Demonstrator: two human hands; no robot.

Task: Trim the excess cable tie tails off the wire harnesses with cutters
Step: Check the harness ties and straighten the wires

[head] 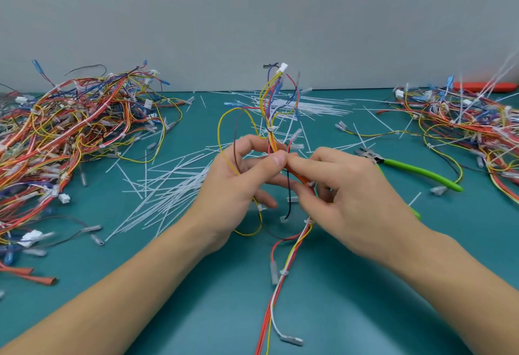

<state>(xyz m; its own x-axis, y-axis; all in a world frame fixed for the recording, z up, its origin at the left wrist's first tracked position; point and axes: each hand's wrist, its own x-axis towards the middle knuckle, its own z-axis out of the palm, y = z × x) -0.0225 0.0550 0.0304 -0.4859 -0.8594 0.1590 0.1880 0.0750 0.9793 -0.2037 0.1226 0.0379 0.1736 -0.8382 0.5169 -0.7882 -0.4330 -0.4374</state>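
Note:
A wire harness [276, 107] of red, yellow, white and blue wires stands upright in the middle of the table. Its white connector is at the top and its lower wires trail toward me. My left hand [238, 186] pinches the bundle at mid-height between thumb and fingers. My right hand [345, 194] grips the same bundle just right of it, fingertips touching the left thumb. The green-handled cutters [412, 170] lie on the mat right of my right hand, untouched, jaws pointing left.
A big pile of harnesses [64, 141] fills the left side, and another pile [466, 130] the right. Cut white tie tails [174, 186] litter the teal mat [337, 312] in the centre and behind the hands. A grey wall stands behind the table.

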